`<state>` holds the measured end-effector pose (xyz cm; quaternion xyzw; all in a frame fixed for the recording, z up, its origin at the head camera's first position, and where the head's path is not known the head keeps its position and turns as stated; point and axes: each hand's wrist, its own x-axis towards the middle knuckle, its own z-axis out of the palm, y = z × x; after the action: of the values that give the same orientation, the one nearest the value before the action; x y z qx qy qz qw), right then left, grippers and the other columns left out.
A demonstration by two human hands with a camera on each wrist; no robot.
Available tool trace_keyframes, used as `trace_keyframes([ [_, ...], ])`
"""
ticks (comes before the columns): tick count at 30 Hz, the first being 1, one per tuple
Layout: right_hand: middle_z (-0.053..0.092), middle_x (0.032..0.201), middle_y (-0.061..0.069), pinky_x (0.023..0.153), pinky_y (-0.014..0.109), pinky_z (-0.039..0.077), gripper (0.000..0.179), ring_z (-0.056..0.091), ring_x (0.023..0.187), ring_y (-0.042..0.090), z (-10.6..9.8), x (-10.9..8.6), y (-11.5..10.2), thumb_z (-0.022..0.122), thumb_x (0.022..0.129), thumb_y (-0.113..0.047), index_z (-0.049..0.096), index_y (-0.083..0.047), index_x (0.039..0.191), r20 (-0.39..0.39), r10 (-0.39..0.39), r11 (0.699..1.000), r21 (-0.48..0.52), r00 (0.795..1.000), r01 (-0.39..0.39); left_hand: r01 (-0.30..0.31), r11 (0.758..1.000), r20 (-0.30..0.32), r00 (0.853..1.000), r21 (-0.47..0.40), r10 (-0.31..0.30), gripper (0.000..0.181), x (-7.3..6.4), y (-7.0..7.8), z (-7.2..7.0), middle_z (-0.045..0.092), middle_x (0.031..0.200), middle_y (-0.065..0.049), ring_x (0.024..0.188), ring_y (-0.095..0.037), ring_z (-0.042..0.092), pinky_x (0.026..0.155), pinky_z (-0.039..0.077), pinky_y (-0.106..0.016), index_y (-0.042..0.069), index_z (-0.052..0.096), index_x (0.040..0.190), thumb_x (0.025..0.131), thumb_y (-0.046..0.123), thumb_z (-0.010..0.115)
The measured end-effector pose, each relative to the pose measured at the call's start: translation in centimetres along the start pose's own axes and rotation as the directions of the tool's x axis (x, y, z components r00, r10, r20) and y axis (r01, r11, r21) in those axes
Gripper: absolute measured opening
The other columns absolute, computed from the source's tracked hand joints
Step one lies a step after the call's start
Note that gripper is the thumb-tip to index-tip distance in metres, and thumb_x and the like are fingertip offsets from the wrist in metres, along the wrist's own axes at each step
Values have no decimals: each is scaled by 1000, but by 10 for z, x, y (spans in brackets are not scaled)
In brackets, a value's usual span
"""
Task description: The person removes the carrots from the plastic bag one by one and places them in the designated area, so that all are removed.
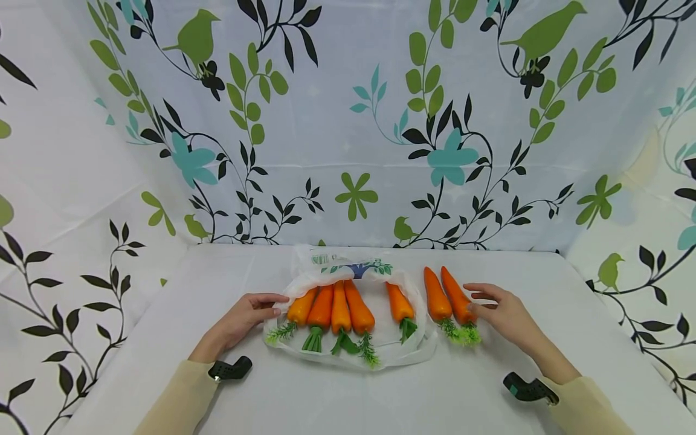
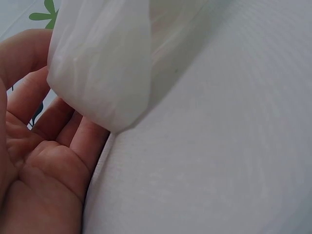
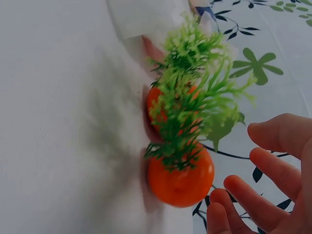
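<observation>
A white translucent plastic bag (image 1: 326, 356) lies on the table with its mouth spread toward me. Inside, several orange carrots (image 1: 323, 306) with green tops point their tips away. My left hand (image 1: 247, 317) is at the bag's left edge, fingers relaxed; in the left wrist view the bag's folded edge (image 2: 105, 73) covers some fingertips. To the right of the bag lie two more carrots (image 1: 437, 293), side by side. My right hand (image 1: 505, 314) is beside the outer carrot (image 1: 458, 296), its fingers loosely bent and apart, around nothing. Leafy tops (image 3: 187, 97) partly hide both carrots in the right wrist view.
The white table (image 1: 348, 405) ends at a back edge against a hanging cloth (image 1: 337, 121) printed with leaves and birds. Black wrist cameras (image 1: 231, 368) sit on both forearms. Printed cloth also hangs on both sides.
</observation>
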<state>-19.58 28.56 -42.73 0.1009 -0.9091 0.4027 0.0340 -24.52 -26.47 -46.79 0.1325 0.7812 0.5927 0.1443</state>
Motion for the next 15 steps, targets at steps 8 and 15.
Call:
trace_keyframes([
  [8, 57, 134, 21, 90, 48, 52, 43, 59, 115, 39, 3, 3, -19, 66, 96, -18, 59, -3, 135, -11, -38, 999, -16, 999, 38, 10, 1000, 2, 1000, -1, -10, 35, 1, -1, 0, 57, 137, -10, 119, -27, 47, 96, 45, -26, 7, 68, 127, 94, 18, 69],
  [15, 60, 129, 22, 90, 48, 52, 40, 59, 114, 39, 10, 7, -36, 68, 95, -14, 61, 1, 131, -10, -97, 995, 1, 995, 97, 9, 1000, 3, 1000, 0, -9, 35, 1, -1, -1, 57, 136, -9, 119, -27, 47, 96, 45, -27, 6, 68, 127, 94, 18, 68],
])
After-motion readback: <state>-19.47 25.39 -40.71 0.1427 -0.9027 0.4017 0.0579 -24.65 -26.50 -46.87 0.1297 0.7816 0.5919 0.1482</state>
